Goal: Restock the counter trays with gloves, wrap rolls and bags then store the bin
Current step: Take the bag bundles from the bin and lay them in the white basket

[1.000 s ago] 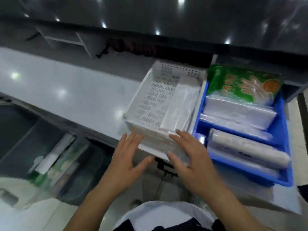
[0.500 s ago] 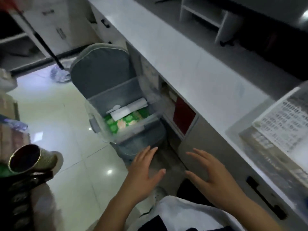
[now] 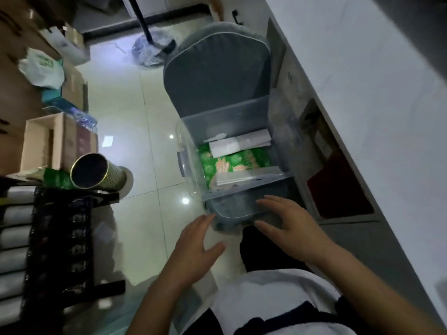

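I have both hands spread wide and empty, left hand (image 3: 193,245) and right hand (image 3: 290,226) reaching for the near end of the clear plastic storage bin (image 3: 191,182). It sits on a grey cushioned chair (image 3: 217,76) beside the white bench (image 3: 362,93), probably for easy reach, with green glove packets (image 3: 232,163) inside.

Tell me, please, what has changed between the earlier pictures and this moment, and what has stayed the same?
The view has swung away from the counter trays down to the clear bin on the grey chair. Both hands left the white tray and now reach toward the bin: the left hand near its corner, the right hand by its near rim. Both hands remain open and hold nothing; the bin's packs lie unchanged.
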Demonstrator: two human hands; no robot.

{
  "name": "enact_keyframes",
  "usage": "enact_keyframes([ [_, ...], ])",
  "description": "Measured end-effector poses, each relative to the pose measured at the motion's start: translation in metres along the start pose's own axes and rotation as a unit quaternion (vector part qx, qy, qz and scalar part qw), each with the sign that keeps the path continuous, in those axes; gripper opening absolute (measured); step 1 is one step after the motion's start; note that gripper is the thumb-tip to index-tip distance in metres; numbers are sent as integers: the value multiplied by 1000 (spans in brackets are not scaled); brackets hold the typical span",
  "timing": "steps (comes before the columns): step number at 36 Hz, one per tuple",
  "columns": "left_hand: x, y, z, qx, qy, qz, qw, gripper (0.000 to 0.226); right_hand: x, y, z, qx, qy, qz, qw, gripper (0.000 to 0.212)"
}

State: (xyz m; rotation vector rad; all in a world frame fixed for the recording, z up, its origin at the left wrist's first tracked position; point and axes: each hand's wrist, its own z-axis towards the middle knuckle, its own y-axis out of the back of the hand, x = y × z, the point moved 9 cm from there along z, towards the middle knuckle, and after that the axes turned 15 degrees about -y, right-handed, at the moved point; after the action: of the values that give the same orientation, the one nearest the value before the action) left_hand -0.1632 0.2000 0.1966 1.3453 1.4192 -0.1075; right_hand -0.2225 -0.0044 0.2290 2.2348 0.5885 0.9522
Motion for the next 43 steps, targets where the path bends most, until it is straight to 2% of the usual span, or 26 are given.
enact_keyframes([
  [4,0,27,49,21,21,7,1000,65,3,6,65,10,-3,16,1000,52],
  [9,8,39,129,73,15,64,995,60,-31,-25,146,75,-76,-63,992,54],
  [14,38,21,198,141,47,104,983,59,-57,-53,182,139,-112,-113,977,52],
  [18,73,-4,239,182,75,93,976,58,-74,-65,203,146,-130,-103,975,58],
  [20,94,-18,260,198,74,130,969,56,-81,-68,210,133,-138,-103,976,57],
  [23,122,-42,291,233,51,233,943,54,-89,-75,212,117,-152,-97,977,60],
  [27,150,-84,324,278,-5,323,905,62,-95,-88,207,124,-189,-49,973,67],
  [30,164,-113,346,309,-41,356,881,68,-97,-97,202,117,-208,-19,971,66],
  [37,168,-156,380,312,-147,402,848,66,-98,-104,202,79,-264,45,960,60],
  [41,170,-156,395,318,-165,392,847,64,-92,-102,205,69,-277,75,955,55],
  [43,168,-147,404,299,-160,373,864,57,-88,-97,207,59,-285,89,953,53],
])
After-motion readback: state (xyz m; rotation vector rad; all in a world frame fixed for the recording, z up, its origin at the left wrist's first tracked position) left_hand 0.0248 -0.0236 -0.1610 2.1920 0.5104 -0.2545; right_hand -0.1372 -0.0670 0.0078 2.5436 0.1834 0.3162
